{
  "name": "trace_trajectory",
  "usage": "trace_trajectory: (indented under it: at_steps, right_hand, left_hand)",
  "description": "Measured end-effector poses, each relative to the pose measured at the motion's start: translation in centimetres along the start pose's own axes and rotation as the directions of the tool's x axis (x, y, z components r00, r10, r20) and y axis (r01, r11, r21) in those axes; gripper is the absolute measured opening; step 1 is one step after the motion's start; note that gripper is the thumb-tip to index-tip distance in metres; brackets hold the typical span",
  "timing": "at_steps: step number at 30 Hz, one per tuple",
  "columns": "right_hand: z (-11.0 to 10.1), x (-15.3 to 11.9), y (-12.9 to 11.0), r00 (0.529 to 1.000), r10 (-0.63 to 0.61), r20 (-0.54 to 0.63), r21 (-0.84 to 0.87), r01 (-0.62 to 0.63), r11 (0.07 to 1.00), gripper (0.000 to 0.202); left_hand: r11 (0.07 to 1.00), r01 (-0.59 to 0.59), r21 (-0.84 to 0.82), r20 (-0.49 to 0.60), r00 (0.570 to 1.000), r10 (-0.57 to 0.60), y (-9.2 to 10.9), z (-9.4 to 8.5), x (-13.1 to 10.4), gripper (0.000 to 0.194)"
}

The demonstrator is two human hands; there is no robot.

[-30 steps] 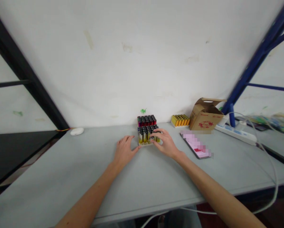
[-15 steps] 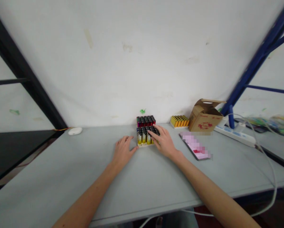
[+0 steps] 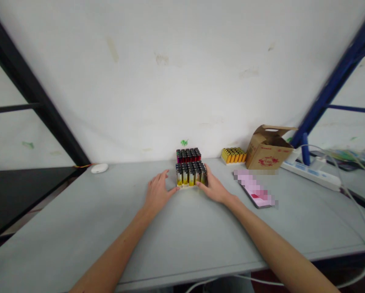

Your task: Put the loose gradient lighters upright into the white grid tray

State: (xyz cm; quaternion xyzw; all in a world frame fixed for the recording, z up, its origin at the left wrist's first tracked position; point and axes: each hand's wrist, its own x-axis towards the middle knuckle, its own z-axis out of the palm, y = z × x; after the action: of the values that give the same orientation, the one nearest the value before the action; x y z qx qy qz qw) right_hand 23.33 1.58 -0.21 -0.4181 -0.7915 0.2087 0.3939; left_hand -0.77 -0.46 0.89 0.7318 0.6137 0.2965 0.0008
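Observation:
Several clear-and-yellow lighters (image 3: 191, 178) with black tops stand upright in rows on a white tray (image 3: 187, 187) on the table. Right behind it is another block of red and purple lighters (image 3: 188, 156). My right hand (image 3: 214, 186) wraps round the tray's right end, thumb at the front and fingers along the side. To the left, my left hand (image 3: 158, 190) is open with its fingers apart. Its thumb tip reaches the tray's front left corner; whether it presses there I cannot tell.
A tray of yellow lighters (image 3: 234, 155) sits by the wall, beside an open cardboard box (image 3: 266, 152). A phone (image 3: 254, 189) lies right of my right hand. Farther right is a white power strip (image 3: 312, 176) with cables. A white earbud case (image 3: 99, 168) rests at the back left.
My right hand has come down from over the lighters' tops to the tray's right end, its thumb now at the front. My left hand has stayed nearly in place. The view has shifted slightly.

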Motion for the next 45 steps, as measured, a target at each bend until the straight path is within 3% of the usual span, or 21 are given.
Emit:
trace_trajectory:
  at_steps: [7,12,18,25,33,39,45]
  right_hand:
    - [0.0,0.3,-0.2,0.999,-0.044,-0.015,0.084,0.045,0.995,0.072]
    - [0.0,0.2,-0.2,0.999,-0.033,-0.007,0.065,0.033,0.997,0.066]
    - [-0.1,0.5,-0.1,0.999,-0.046,-0.022,-0.047,0.045,0.998,0.065]
    - [-0.1,0.6,-0.2,0.999,0.015,0.038,-0.169,-0.008,0.986,0.042]
    - [-0.4,0.4,0.0,0.999,-0.038,0.026,-0.041,0.039,0.998,0.069]
    - [-0.6,0.4,0.3,0.999,0.022,0.049,-0.003,-0.022,1.000,0.077]
    - [-0.8,0.4,0.9,0.997,0.054,0.056,0.010,-0.055,0.998,0.083]
  left_hand:
    - [0.998,-0.034,0.061,0.055,0.998,0.031,0.0,0.1,-0.2,0.045]
    - [0.997,-0.047,0.064,0.051,0.998,0.044,0.1,0.3,-0.4,0.044]
    - [0.991,-0.124,0.059,0.072,0.990,0.120,0.2,0.6,-0.7,0.028]
    - [0.990,-0.138,0.003,0.079,0.987,0.137,-0.1,0.8,-0.5,0.025]
    - [0.981,-0.188,-0.055,0.055,0.980,0.191,-0.7,1.3,-0.5,0.024]
    - [0.971,-0.200,-0.128,0.101,0.972,0.213,-0.5,0.9,-1.0,0.023]
    - [0.970,-0.220,-0.107,0.076,0.971,0.228,-1.0,0.7,-1.0,0.022]
